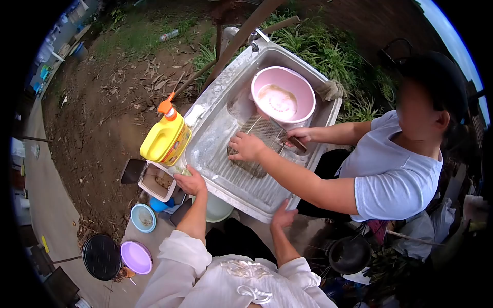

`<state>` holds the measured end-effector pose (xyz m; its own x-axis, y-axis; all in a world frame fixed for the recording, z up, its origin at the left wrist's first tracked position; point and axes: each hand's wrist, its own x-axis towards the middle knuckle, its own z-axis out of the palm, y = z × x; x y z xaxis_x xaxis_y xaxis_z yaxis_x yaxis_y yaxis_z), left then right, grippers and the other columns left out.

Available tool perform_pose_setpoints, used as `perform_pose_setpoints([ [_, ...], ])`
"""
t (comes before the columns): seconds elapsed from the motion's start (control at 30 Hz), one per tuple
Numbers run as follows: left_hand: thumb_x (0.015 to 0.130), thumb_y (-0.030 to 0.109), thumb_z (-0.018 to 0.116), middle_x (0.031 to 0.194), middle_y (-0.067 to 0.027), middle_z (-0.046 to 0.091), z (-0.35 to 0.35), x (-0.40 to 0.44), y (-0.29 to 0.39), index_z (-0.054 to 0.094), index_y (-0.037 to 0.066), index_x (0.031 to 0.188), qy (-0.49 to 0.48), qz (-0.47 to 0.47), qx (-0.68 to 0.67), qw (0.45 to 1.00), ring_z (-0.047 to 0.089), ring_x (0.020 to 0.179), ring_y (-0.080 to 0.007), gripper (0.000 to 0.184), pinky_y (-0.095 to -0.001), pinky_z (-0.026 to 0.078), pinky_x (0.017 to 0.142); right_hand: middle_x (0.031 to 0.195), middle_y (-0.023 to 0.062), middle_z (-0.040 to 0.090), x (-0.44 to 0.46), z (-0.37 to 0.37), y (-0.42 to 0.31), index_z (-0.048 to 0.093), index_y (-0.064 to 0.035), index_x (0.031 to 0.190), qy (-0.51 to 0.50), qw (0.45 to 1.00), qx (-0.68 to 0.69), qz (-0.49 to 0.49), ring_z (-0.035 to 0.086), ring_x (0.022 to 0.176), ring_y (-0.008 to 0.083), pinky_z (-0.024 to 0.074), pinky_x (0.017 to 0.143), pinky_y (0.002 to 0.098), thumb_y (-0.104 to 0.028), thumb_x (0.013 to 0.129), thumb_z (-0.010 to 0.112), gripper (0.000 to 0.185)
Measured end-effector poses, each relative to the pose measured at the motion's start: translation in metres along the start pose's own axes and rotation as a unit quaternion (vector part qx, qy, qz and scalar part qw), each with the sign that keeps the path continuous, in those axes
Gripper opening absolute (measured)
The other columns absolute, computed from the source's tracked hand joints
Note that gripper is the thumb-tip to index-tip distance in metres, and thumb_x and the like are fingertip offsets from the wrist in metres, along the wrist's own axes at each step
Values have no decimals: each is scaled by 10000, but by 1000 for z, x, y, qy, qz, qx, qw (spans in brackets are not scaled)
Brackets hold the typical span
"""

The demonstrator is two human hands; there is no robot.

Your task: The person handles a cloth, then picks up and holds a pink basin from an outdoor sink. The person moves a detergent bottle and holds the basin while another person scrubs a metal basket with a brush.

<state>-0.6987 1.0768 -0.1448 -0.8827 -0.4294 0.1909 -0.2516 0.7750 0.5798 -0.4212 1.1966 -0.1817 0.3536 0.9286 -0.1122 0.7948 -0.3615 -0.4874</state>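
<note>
My left hand (190, 181) is at the left corner of the metal sink (215, 187). Between its thumb and fingers shows a small pale green thing (179, 170), too unclear to name. My right hand (283, 215) touches or nearly touches the sink's front edge, its thumb and fingers apart and nothing visible in them. Inside the sink, a co-worker's two hands are on a wire mesh basket (264, 131) with a brown handle. Behind that basket stands a pink basin (283, 95) with some cloudy water in it.
A yellow jug with an orange pump (167, 138) stands beside the sink's left rim. Below it are an open-lidded bin (156, 181), a light blue basin (143, 218), a purple basin (136, 257) and a black round lid (101, 256). The co-worker (395, 159) is at the right.
</note>
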Motion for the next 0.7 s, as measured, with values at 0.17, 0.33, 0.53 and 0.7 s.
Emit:
perform_pose_setpoints([
  [0.17, 814, 379, 576, 985, -304, 534, -2, -2, 1, 422, -93, 1092, -24, -12, -13, 1000, 515, 954, -434, 569, -492, 401, 828, 1010, 222, 606, 6, 13, 12, 528, 7, 1128, -2, 1000, 0, 1, 595, 910, 369, 460, 794, 433, -430, 798, 591, 551],
  [0.33, 819, 378, 570, 990, -308, 532, -4, -2, 4, 423, -96, 1092, -5, -6, -15, 1000, 514, 959, -437, 567, -490, 400, 836, 1040, 193, 609, 11, 25, 20, 539, -22, 1146, -4, 1000, 1, -5, 599, 930, 343, 464, 801, 414, -399, 802, 594, 513],
  [0.53, 825, 378, 563, 1047, -322, 518, -2, -2, -1, 414, -110, 1131, -10, 7, -17, 1000, 506, 996, -442, 594, -485, 397, 865, 1066, 142, 617, 18, 50, 41, 560, -62, 1155, 46, 988, -108, -102, 608, 939, 298, 474, 799, 383, -370, 811, 593, 462],
  [0.7, 827, 380, 559, 1052, -321, 516, -1, -2, -2, 405, -117, 1153, -18, 2, -16, 1000, 507, 997, -441, 614, -486, 400, 862, 1053, 76, 634, 17, 55, 50, 589, -98, 1126, 122, 929, -275, -214, 625, 912, 240, 493, 777, 346, -376, 827, 581, 409],
])
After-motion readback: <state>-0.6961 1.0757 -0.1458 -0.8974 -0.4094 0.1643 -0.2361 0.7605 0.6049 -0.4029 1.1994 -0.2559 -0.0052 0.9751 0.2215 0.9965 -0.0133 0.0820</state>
